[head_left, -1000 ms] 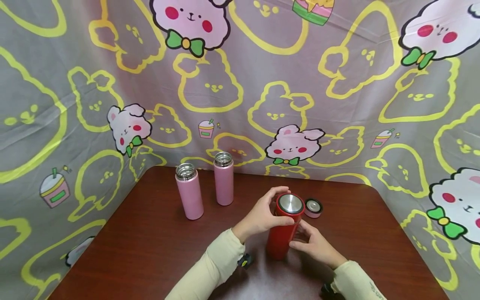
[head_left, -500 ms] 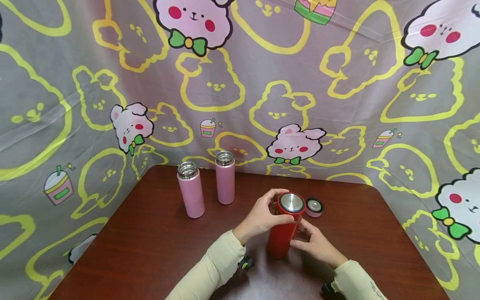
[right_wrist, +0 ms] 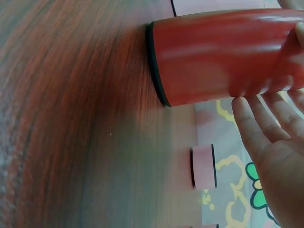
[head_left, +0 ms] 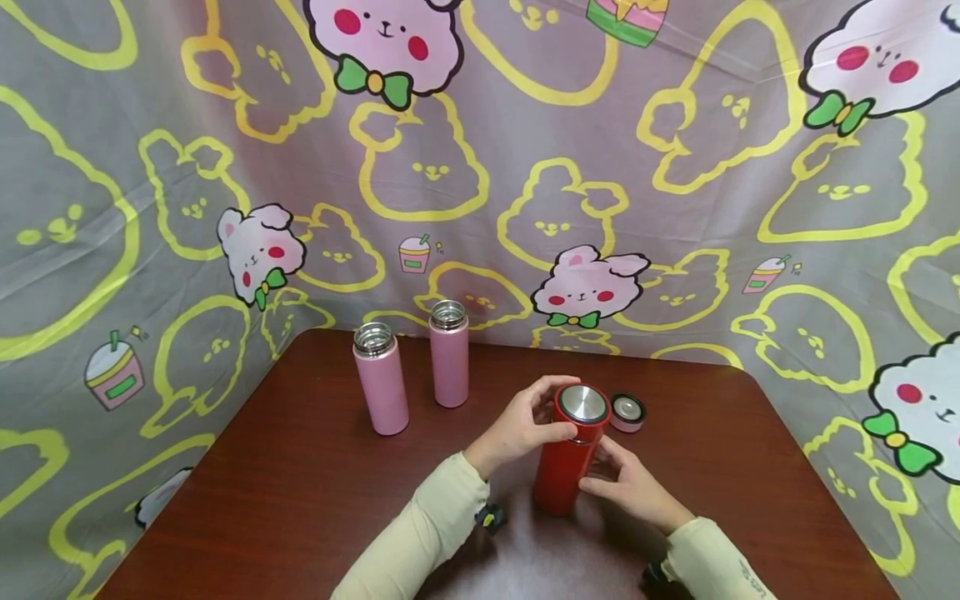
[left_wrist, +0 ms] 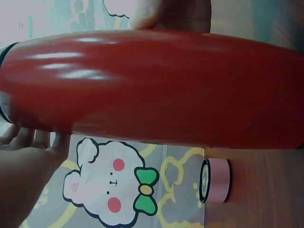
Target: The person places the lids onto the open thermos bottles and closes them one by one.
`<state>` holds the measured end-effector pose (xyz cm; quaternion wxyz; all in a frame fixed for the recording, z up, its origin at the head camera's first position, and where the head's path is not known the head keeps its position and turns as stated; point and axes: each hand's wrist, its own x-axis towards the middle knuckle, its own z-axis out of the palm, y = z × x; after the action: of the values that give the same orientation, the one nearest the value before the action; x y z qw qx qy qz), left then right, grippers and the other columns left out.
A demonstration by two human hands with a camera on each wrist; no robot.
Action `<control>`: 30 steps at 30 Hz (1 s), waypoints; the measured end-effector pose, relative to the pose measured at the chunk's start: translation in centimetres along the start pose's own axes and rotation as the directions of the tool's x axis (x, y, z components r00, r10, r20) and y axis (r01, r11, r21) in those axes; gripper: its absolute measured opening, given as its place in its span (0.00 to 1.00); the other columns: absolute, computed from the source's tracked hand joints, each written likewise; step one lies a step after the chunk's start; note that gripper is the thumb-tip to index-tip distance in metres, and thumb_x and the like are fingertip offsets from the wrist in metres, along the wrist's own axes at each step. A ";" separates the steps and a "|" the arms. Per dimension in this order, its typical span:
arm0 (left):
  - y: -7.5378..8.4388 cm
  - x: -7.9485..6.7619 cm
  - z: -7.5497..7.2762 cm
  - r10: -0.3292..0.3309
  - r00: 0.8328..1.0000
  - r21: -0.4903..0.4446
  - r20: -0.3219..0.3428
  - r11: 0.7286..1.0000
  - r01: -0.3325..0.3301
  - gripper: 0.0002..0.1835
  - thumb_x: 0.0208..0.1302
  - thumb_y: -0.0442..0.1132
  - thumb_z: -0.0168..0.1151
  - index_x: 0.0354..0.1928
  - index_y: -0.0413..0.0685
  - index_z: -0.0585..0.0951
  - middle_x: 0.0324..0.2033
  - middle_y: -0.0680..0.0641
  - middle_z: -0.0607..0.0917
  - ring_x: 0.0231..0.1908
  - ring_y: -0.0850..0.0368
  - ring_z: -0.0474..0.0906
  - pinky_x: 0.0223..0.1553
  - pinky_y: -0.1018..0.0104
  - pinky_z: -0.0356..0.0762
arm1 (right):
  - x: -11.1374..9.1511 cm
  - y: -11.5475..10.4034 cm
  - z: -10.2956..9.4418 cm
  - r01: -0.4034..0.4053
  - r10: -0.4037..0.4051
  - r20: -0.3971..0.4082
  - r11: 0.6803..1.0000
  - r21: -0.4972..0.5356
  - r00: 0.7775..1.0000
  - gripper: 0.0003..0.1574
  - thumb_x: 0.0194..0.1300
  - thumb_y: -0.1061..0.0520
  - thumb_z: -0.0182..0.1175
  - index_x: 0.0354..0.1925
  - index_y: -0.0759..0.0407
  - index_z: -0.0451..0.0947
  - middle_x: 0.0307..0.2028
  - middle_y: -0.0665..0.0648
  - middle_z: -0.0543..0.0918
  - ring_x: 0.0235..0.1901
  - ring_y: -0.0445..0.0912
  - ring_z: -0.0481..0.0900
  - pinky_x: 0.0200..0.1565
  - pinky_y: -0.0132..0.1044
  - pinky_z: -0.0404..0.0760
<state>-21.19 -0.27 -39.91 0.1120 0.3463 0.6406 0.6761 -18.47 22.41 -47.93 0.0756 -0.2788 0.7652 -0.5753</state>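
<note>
A red thermos (head_left: 561, 471) with a brushed-steel top stands on the table, leaning slightly. My left hand (head_left: 521, 429) grips its red lid (head_left: 592, 431) from the left, thumb in front and fingers behind. Lower down, my right hand (head_left: 637, 492) holds the thermos body from the right. In the left wrist view the red thermos (left_wrist: 166, 90) crosses the whole picture, with my left hand (left_wrist: 28, 171) near its lid end. The right wrist view shows its dark base rim (right_wrist: 157, 66) at the table and my right hand's (right_wrist: 280, 147) fingertips along its side.
Two pink bottles without lids, one nearer (head_left: 384, 392) and one farther (head_left: 450, 367), stand at the back left. A pink lid (head_left: 627, 412) lies behind the thermos to the right. Patterned cloth (head_left: 480, 183) hangs behind the brown table (head_left: 285, 500).
My left thumb has shifted slightly up and left on the red lid. The right hand and thermos stay nearly where they were; the view moves a little.
</note>
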 end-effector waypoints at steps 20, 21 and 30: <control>-1.2 1.1 0.2 0.102 0.985 -0.234 0.141 0.970 -0.067 0.33 0.57 0.41 0.44 0.66 0.36 0.59 0.54 0.39 0.73 0.52 0.58 0.72 0.57 0.55 0.66 | 0.0 0.1 0.2 -0.016 0.015 -0.007 1.000 -0.006 1.000 0.40 0.60 0.63 0.63 0.66 0.68 0.58 0.55 0.68 0.74 0.51 0.42 0.77 0.51 0.35 0.75; -1.2 1.1 0.2 0.097 0.985 -0.232 0.143 0.971 -0.062 0.33 0.57 0.42 0.44 0.66 0.36 0.59 0.54 0.39 0.73 0.53 0.59 0.71 0.58 0.54 0.66 | 0.0 0.0 0.1 -0.019 0.019 -0.006 1.000 -0.005 1.000 0.40 0.60 0.63 0.63 0.66 0.67 0.58 0.56 0.68 0.74 0.51 0.42 0.77 0.51 0.34 0.75; -1.4 1.1 -0.2 0.174 0.974 -0.319 0.146 0.940 -0.120 0.33 0.58 0.39 0.44 0.65 0.30 0.57 0.63 0.33 0.65 0.59 0.52 0.67 0.61 0.52 0.61 | 0.1 0.1 0.1 -0.003 0.003 -0.014 1.000 -0.013 1.000 0.40 0.59 0.64 0.64 0.66 0.67 0.58 0.53 0.68 0.75 0.49 0.43 0.78 0.50 0.35 0.76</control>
<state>-22.54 0.47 -40.87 0.1686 0.4285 0.4876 0.7418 -18.54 22.31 -48.06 0.0693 -0.2741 0.7697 -0.5723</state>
